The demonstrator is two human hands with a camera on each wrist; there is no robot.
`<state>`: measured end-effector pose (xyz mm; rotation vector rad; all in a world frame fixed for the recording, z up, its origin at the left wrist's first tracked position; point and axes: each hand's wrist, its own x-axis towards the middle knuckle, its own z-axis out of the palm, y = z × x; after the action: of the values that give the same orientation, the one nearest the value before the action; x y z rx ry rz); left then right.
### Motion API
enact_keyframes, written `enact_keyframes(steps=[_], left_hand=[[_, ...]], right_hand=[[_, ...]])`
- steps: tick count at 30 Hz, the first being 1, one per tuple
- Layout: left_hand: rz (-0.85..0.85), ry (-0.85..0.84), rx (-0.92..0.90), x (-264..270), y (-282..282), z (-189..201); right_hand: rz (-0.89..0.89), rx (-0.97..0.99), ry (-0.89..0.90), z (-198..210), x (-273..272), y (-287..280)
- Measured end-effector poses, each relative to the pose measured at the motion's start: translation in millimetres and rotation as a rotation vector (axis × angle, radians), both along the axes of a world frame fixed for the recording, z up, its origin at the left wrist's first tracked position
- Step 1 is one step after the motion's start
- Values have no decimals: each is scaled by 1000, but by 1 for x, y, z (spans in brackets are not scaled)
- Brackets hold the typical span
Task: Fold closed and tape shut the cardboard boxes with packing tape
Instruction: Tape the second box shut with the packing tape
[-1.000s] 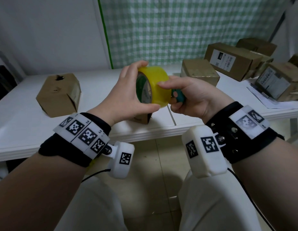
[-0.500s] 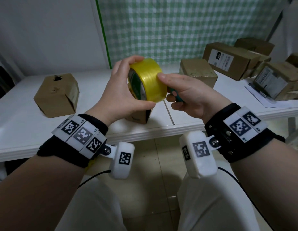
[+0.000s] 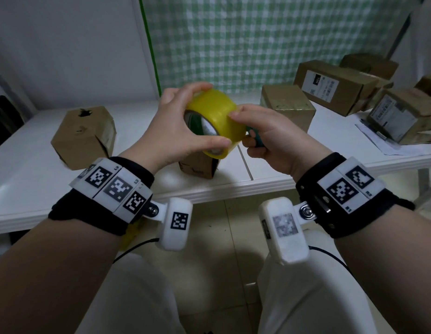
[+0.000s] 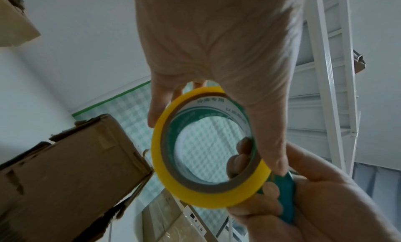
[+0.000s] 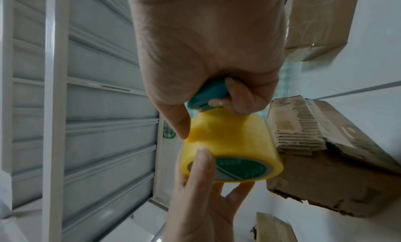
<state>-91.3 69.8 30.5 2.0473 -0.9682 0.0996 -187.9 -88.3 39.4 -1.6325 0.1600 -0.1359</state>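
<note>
Since a second ago, both hands have lifted the yellow roll of packing tape [image 3: 213, 119] slightly and tilted it above the white desk's [image 3: 36, 179] front edge. Left hand [image 3: 176, 133] fingers clasp its rim; right hand [image 3: 270, 138] fingers hold a teal cutter [image 3: 256, 141], forefinger touching tape. Light, stiff, probably slick; grip the rim.

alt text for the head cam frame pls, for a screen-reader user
Left hand grips a yellow tape roll above a white table while the right hand, holding a teal tool, fingers its surface. Cardboard boxes sit behind.
</note>
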Motion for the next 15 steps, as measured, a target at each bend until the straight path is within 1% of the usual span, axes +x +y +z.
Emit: enact_keyframes(steps=[3, 6, 10, 15], left_hand=[[-4, -34, 20, 0, -2, -1], [-7, -60, 17, -2, -4, -2], [-3, -72, 26, -5, -5, -4], [-12, -80, 28, -8, -5, -5]], right_hand=[[-23, -117, 13, 1, 0, 4], [-46, -151, 36, 2, 1, 7], [-50, -141, 61, 1, 1, 9], [-49, -55, 57, 1, 2, 11]])
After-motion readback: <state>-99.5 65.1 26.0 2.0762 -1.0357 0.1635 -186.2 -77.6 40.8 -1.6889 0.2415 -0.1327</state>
